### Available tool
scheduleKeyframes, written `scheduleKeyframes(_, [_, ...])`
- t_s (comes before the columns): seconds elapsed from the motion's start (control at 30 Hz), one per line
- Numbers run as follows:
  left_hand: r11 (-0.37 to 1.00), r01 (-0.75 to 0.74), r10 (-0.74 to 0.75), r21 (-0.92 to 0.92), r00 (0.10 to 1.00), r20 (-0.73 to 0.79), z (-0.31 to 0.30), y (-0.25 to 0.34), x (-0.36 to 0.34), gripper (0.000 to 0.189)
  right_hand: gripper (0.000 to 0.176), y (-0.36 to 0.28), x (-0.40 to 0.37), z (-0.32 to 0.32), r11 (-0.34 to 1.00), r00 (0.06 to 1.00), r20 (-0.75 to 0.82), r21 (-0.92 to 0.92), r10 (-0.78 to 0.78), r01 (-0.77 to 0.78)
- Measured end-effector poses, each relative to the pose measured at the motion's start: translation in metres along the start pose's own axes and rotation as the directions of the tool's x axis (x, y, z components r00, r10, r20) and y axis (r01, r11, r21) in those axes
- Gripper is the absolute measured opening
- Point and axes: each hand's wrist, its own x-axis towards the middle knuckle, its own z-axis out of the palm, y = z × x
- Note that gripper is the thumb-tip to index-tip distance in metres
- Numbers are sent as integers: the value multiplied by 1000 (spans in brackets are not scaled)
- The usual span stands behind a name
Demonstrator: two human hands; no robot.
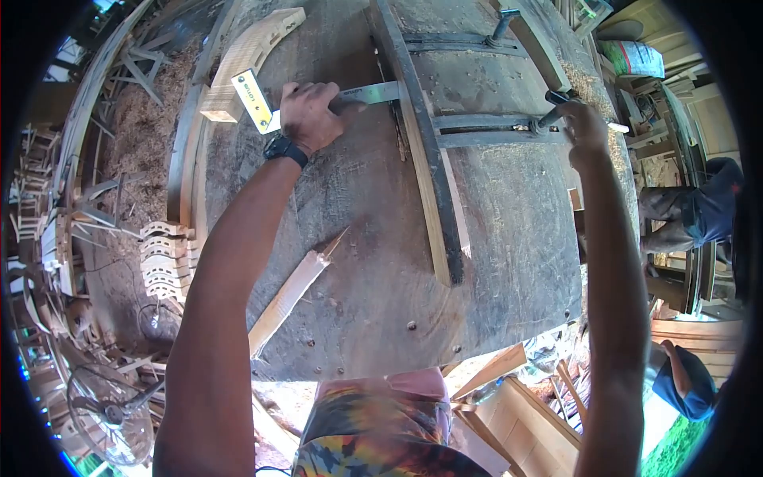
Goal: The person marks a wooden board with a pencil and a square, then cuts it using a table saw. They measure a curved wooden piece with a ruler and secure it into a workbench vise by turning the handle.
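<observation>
Left hand (311, 115) is curled over the square (253, 102), fingers bent around its middle, and the blade's end sits up against the long beam (421, 159). Right hand (586, 133) is mostly closed at the clamp handle (548, 119), can't tell how tight. All on the bench (358, 207), with a curved block (253, 60) by the square and a splintered offcut (290, 298) closer in.

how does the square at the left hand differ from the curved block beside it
The square has straight edges; the block bends in a curve. The square has a yellow-and-white handle and a metal blade, while the block is plain pale wood. The left hand covers part of the square; no hand is on the block. Both lie left of the dark bar.
</observation>
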Motion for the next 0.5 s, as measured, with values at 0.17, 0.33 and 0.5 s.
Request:
scheduleKeyframes(0.17, [998, 15, -21, 56, 994, 104, -4, 3, 0, 45, 49, -25, -24, 57, 897, 936, -232, 417, 263, -148])
scheduleKeyframes(0.33, [998, 38, -43, 40, 992, 122, -5, 2, -1, 44, 35, -10, 8, 63, 884, 923, -385, -440, -25, -160])
scheduleKeyframes(0.5, [999, 23, -25, 24, 996, 85, -6, 4, -2, 44, 17, -22, 21, 11, 933, 981, 187, -358, 58, 13])
